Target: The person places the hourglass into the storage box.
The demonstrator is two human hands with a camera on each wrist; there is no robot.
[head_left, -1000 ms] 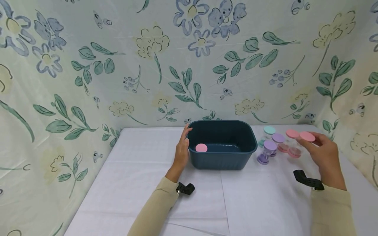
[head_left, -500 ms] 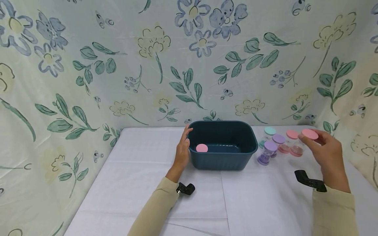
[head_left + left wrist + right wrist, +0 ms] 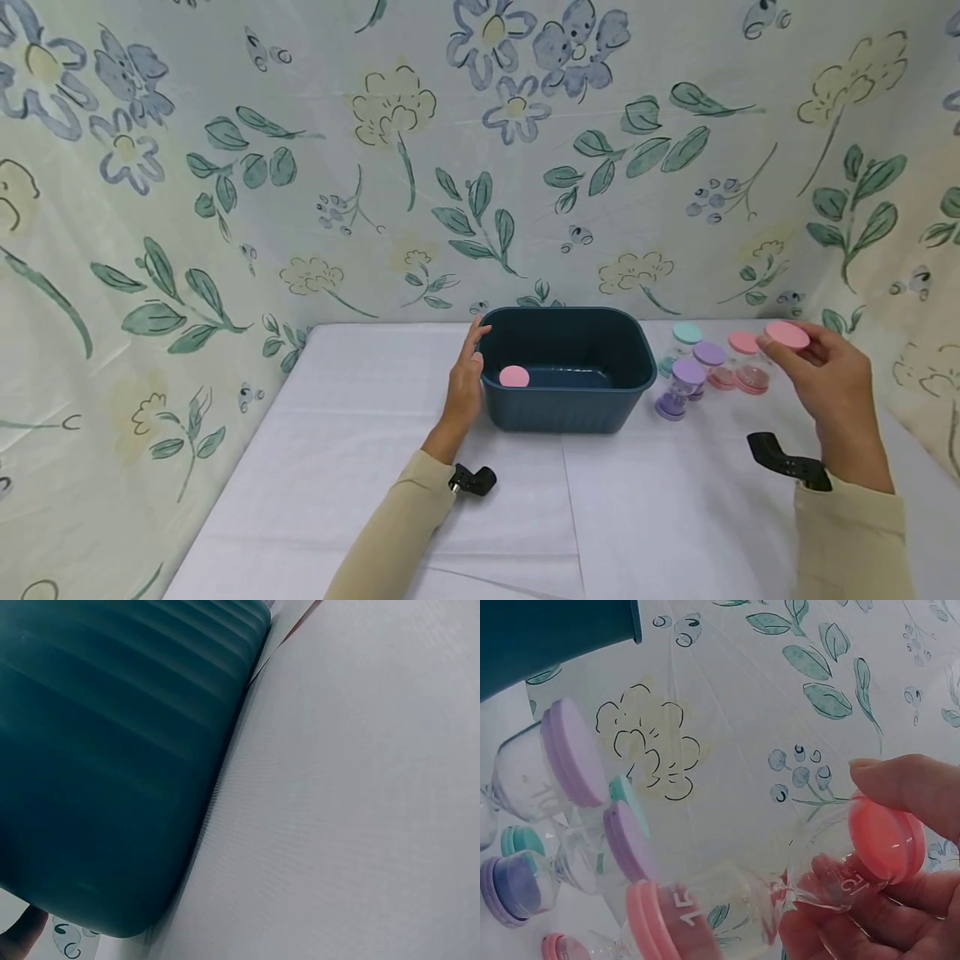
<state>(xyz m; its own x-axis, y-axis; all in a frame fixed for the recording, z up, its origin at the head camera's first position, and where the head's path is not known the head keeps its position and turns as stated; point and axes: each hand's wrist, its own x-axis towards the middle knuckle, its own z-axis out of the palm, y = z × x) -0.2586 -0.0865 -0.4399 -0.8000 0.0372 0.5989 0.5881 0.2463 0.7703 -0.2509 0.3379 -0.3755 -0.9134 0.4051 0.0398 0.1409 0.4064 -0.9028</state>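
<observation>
My right hand (image 3: 832,375) pinches the upper end of a pink-capped sand timer (image 3: 786,335), which tilts with its lower end toward the left. In the right wrist view, thumb and fingers grip the near cap of this sand timer (image 3: 885,834); its far bulb is marked 15. Against the left wall of a dark teal bin (image 3: 558,410), my left hand (image 3: 463,387) rests with fairly straight fingers reaching the rim. The left wrist view is filled mostly by the bin's ribbed side (image 3: 112,750), with a bit of finger at the lower corner. A pink round end (image 3: 513,377) shows inside the bin.
Right of the bin stand a teal sand timer (image 3: 686,333), two purple ones, the front purple timer (image 3: 687,372) being nearest, and another pink timer (image 3: 742,342). They sit close together on the white-covered table (image 3: 337,467). A floral cloth (image 3: 300,208) hangs behind.
My right hand has moved slightly up and to the right, with the pink sand timer in its grip. The left hand and the bin stay where they were.
</observation>
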